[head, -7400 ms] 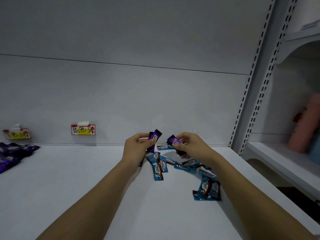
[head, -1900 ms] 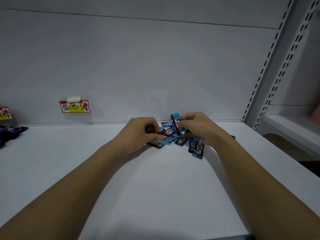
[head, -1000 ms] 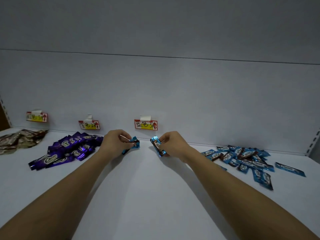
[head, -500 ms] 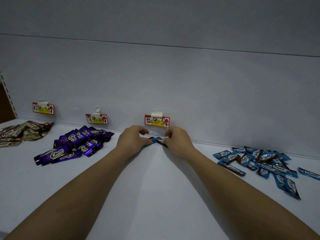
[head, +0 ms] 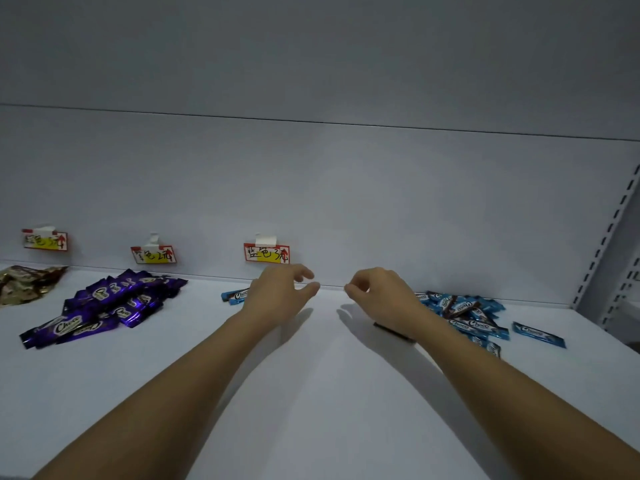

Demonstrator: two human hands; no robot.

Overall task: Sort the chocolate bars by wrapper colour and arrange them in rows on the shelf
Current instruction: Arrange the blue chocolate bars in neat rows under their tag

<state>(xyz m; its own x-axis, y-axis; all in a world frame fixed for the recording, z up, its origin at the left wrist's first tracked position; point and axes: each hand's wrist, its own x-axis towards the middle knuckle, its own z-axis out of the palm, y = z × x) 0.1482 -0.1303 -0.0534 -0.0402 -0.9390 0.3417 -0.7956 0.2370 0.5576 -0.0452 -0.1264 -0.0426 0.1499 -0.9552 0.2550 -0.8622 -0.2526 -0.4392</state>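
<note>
Blue bars [head: 465, 315] heaped at right on the white shelf [head: 311, 393]; one blue bar [head: 236, 295] under the third label [head: 266, 253]; purple heap [head: 104, 306] and gold wrappers [head: 24, 282] leftward. Left hand [head: 277, 296] and right hand [head: 381, 296] loosely curled, holding nothing.

White shelf [head: 311, 393]; gold wrappers [head: 24, 282], purple bars [head: 104, 306] and blue bars [head: 467, 313] with white lettering; red-and-yellow labels [head: 266, 253] with black handwriting.
</note>
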